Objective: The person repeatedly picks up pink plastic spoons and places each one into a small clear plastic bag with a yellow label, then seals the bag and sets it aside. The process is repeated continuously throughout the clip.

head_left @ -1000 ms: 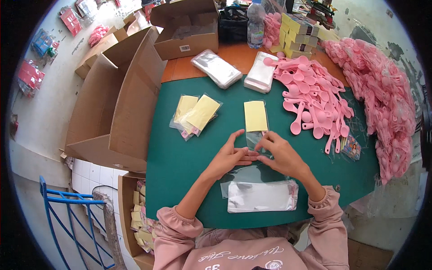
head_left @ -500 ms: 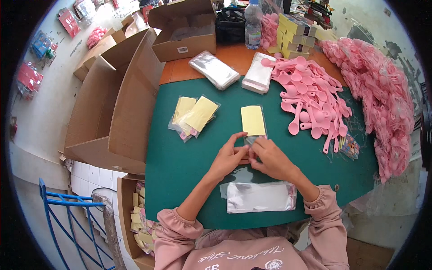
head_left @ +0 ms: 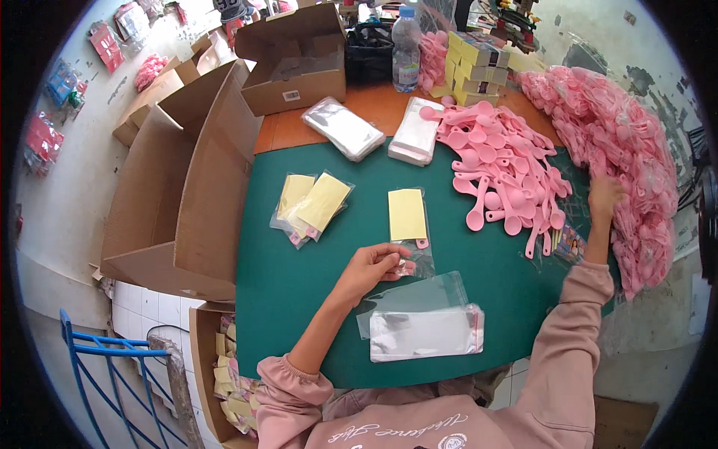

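Note:
My left hand (head_left: 374,271) is closed on the lower end of a clear plastic bag (head_left: 424,259). A pale yellow card (head_left: 407,215) and a pink spoon, of which the holed handle end (head_left: 422,243) shows, are in that bag. At the far right, my right hand (head_left: 604,196) reaches to the heap of pink spoons in clear wrapping (head_left: 636,150). Its fingers are too indistinct to read. Loose pink spoons (head_left: 505,165) are piled to its left. Below my left hand lies a stack of clear bags (head_left: 419,334), with a loose clear bag (head_left: 441,290) partly over the stack's far edge.
Several filled bags with yellow cards (head_left: 323,202) lie at the left of the green table (head_left: 314,299). Two bundles of clear bags (head_left: 344,127) are farther back. A bottle (head_left: 406,56) and card stacks (head_left: 475,63) stand behind. Open cardboard boxes (head_left: 213,165) flank the left side.
My right hand has left the bag and swung far right to the wrapped spoons. My left hand stays at the bag's lower end. A loose clear bag now shows more fully above the stack.

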Tool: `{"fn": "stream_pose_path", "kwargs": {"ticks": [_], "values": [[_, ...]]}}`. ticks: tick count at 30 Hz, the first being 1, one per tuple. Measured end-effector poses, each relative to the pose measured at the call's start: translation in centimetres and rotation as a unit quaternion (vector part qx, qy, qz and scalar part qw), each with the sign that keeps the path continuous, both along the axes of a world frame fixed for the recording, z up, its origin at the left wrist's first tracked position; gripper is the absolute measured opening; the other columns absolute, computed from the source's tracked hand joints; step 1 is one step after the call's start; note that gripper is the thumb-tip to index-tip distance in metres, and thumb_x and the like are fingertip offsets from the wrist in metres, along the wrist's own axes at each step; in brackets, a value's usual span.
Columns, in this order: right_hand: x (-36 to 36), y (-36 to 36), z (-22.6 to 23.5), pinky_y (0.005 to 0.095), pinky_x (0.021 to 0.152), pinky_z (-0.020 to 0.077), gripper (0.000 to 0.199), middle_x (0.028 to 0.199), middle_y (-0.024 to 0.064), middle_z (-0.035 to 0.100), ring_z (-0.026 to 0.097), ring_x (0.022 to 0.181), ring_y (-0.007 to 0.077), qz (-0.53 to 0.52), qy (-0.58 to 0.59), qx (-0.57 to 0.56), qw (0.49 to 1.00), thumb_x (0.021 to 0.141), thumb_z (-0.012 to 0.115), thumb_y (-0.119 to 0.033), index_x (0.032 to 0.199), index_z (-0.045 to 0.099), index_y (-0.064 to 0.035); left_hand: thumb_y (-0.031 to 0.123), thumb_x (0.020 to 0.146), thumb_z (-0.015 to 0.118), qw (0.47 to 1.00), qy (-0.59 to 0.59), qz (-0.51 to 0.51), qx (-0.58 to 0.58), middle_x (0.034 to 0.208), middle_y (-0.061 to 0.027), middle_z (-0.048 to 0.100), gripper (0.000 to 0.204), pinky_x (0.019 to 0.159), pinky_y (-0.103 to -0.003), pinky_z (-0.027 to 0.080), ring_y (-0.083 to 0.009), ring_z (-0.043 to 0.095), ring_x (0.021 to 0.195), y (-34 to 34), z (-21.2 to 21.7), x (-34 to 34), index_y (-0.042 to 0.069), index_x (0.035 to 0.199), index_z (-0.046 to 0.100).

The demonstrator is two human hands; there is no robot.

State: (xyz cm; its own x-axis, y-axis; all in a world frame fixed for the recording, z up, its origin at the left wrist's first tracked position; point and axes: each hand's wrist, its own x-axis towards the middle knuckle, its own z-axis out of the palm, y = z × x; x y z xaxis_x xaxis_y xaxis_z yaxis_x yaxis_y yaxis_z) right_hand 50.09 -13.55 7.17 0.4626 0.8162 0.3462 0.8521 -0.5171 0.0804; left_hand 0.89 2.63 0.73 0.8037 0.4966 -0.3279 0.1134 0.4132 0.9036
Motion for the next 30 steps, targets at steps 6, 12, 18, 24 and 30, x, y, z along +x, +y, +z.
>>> {"fn": "stream_pose_path", "kwargs": {"ticks": [6,12,18,24,30], "values": [[-25.2,4.6,-2.0,0.0321,0.073,0.0456,0.051,0.099,0.0076,0.051,0.054,0.088,0.0153,0.323,0.403,0.034,0.856,0.065,0.069,-0.006,0.110,0.045,-0.0021,0.013,0.090,0.044,0.999,0.020,0.046,-0.014,0.088,-0.0012,0.060,0.022,0.069,-0.017,0.047,-0.0047,0.056,0.080,-0.2,0.1,-1.6,0.001,0.102,0.059],[-33.5,6.0,-4.5,0.0319,0.067,0.0468,0.033,0.093,0.0090,0.049,0.057,0.078,0.0228,0.336,0.366,0.054,0.866,0.067,0.069,-0.004,0.096,0.053,-0.0040,0.014,0.091,0.044,0.998,-0.016,0.025,-0.053,0.088,-0.0005,0.058,0.022,0.069,-0.017,0.047,-0.0054,0.057,0.080,-0.1,0.3,-1.2,0.003,0.105,0.057],[-32.5,6.3,-4.8,0.0266,0.061,0.0465,0.016,0.086,0.0079,0.050,0.055,0.070,0.0169,0.321,0.500,0.118,0.795,0.070,0.062,0.001,0.086,0.057,-0.0019,0.011,0.088,0.049,0.996,0.007,0.045,0.076,0.086,-0.0056,0.059,0.016,0.066,-0.021,0.049,-0.0108,0.060,0.074,0.4,0.5,-2.1,0.002,0.100,0.054],[-32.2,6.2,-6.1,0.0243,0.061,0.0469,0.012,0.087,0.0066,0.052,0.054,0.071,0.0129,0.291,0.569,0.112,0.761,0.075,0.061,-0.001,0.085,0.056,0.0000,0.011,0.079,0.061,0.948,0.067,0.035,0.310,0.081,-0.0092,0.058,0.017,0.062,-0.026,0.051,-0.0168,0.061,0.069,-0.4,-0.2,-1.2,0.000,0.092,0.056],[-32.4,6.7,-7.3,0.0226,0.063,0.0507,0.012,0.081,0.0081,0.056,0.060,0.072,0.0130,0.154,0.773,0.143,0.599,0.081,0.059,-0.004,0.084,0.051,0.0043,0.009,0.080,0.060,0.919,0.094,0.095,0.372,0.087,-0.0059,0.057,0.014,0.061,-0.025,0.051,-0.0117,0.058,0.076,-0.8,0.0,-0.9,-0.001,0.089,0.060]]}}
